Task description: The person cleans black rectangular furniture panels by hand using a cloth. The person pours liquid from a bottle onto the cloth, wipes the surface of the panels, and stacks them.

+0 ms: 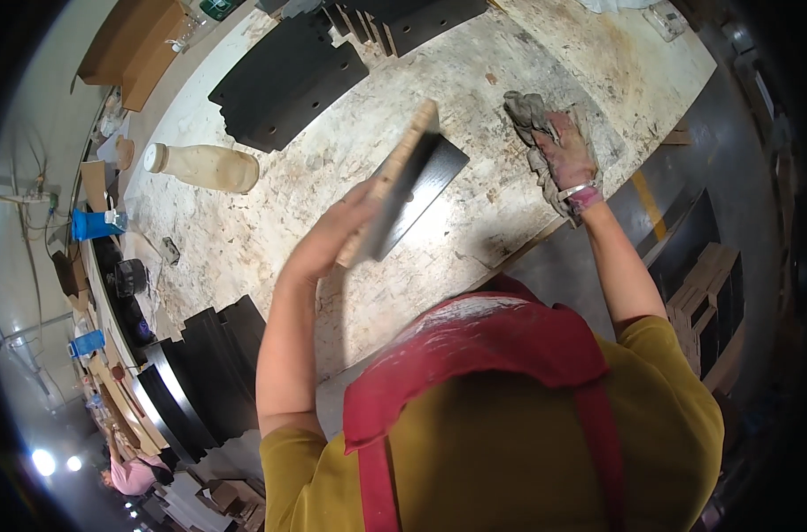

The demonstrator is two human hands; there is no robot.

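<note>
My left hand (328, 232) is closed on a small wooden board (401, 173), tilted up on edge and blurred by motion. Its pale edge shows, and its dark face is turned to the right. Just beyond it a black panel (439, 173) lies on the stained white worktable (279, 239), partly hidden by the raised board. At the table's right side my right hand (570, 160), stained reddish and with a band at the wrist, grips a crumpled grey rag (529, 115). Some of its fingers are lost among the folds.
Black shaped panels (288, 84) lie at the far side, with more stacked near the left edge (213, 372). A cloudy capped bottle (204, 168) lies at the left. An open cardboard box (142, 53) stands far left. Boards (709, 284) are stacked beyond the right edge. A person in pink (136, 474) is far off.
</note>
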